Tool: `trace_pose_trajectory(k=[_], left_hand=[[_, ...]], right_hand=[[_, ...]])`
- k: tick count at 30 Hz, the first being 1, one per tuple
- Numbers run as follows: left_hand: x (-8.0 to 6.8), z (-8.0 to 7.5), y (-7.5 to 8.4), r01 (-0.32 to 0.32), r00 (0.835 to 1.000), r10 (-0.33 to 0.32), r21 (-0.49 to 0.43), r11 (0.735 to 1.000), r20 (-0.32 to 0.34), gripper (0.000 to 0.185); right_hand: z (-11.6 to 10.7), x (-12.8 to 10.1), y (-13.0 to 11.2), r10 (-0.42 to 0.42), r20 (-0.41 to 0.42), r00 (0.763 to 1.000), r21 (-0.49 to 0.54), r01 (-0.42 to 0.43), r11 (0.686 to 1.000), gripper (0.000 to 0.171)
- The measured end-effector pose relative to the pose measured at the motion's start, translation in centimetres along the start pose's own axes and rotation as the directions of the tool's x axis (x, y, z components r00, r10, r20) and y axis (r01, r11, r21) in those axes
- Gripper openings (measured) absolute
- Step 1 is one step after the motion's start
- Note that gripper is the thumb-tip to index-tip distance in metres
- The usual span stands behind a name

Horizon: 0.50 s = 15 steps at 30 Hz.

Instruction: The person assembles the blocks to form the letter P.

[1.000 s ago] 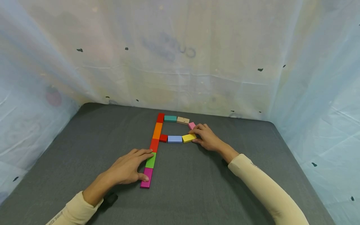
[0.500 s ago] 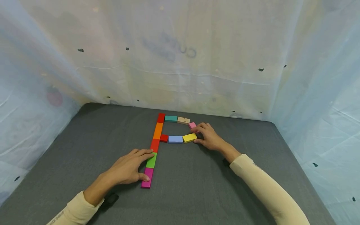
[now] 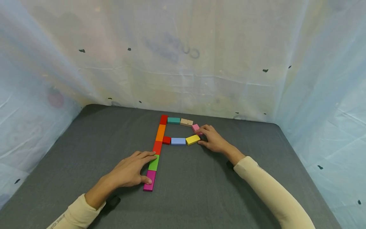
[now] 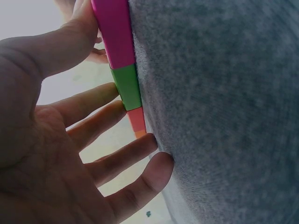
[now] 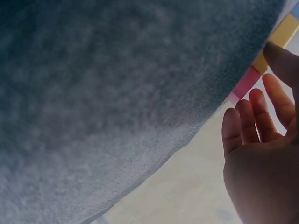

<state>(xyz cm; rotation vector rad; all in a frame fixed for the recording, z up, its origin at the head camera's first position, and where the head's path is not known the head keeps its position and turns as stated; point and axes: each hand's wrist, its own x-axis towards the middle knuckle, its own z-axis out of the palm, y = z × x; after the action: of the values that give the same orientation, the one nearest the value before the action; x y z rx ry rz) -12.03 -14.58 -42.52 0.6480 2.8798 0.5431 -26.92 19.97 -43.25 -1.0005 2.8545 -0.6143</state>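
Note:
Coloured blocks lie flat in a P-like outline. Its upright runs from a red block (image 3: 164,120) through orange (image 3: 160,133), orange-red (image 3: 157,147) and green (image 3: 153,163) to magenta (image 3: 149,185). My left hand (image 3: 128,170) rests along the upright's lower part, thumb on the magenta block, fingers spread straight near the green and orange-red blocks. At the loop's right end is my right hand (image 3: 213,140). Its thumb touches or nearly touches the yellow block (image 3: 193,140); its fingers are by a pink block (image 3: 195,127). A crimson-looking block (image 5: 246,83) shows between yellow and lighter pink in the right wrist view.
The loop's other blocks are teal (image 3: 173,121), tan (image 3: 186,122), small red (image 3: 166,140) and light blue (image 3: 178,142). Grey cloth (image 3: 217,184) covers the table, and pale hanging sheets (image 3: 183,86) enclose its back and sides.
My right hand has shifted slightly right, its thumb sliding off the yellow block's lower edge. The yellow block is turned a little more. My left hand has stayed in place.

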Motion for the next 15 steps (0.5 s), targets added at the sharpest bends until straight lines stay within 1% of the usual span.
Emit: trace_pose_trajectory(k=[4, 7, 15], left_hand=[[0.06, 0.00, 0.01, -0.001, 1.000, 0.001, 0.004, 1.000, 0.002, 0.084], [0.09, 0.07, -0.03, -0.001, 1.000, 0.001, 0.005, 1.000, 0.005, 0.084], [0.06, 0.02, -0.05, 0.001, 1.000, -0.001, 0.004, 1.000, 0.008, 0.084]], right_hand=[[0.11, -0.08, 0.07, -0.025, -0.024, 0.999, -0.023, 0.025, 0.999, 0.033], [0.12, -0.16, -0.04, -0.033, -0.032, 0.999, -0.036, 0.032, 0.999, 0.032], [-0.06, -0.15, -0.33, -0.025, -0.024, 0.999, -0.028, 0.024, 0.999, 0.032]])
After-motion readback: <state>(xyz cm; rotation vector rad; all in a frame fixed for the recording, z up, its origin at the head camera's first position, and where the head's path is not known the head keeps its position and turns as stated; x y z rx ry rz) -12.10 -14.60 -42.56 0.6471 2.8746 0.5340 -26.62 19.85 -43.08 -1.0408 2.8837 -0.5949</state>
